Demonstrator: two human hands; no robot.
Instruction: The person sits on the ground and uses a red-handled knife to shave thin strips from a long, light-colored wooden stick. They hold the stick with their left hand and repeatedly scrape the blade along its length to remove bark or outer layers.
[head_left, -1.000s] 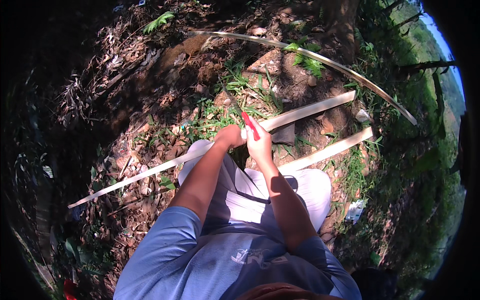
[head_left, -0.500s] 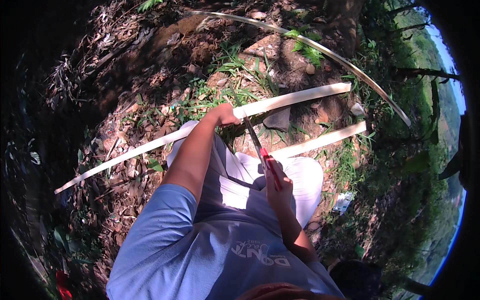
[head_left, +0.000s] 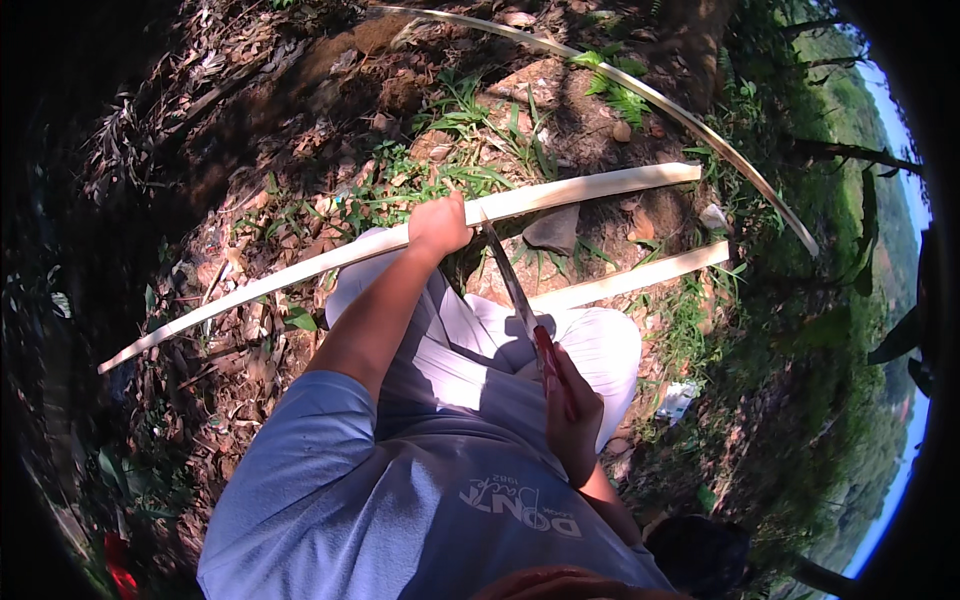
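Note:
A long pale wooden slat [head_left: 590,187] crosses in front of me, from the left over my bent leg to the right. Closed around its middle is my left hand [head_left: 440,225]. My right hand [head_left: 575,415] grips the red handle of a hand saw [head_left: 510,275], low over my lap. The narrow blade slants up and away, its tip at the slat's near edge just right of my left hand. Whether the blade touches the wood, I cannot tell.
A second pale slat [head_left: 650,273] lies nearer, right of the blade. Another long slat [head_left: 680,112] curves across the far ground. A grey stone [head_left: 552,230] sits under the held slat. Leaf litter, grass and a fern [head_left: 620,95] surround me; a whitish scrap [head_left: 677,400] lies right.
My right hand has drawn the saw back toward my body, so the blade that crossed the slat now ends at its near edge. My left hand stays on the slat.

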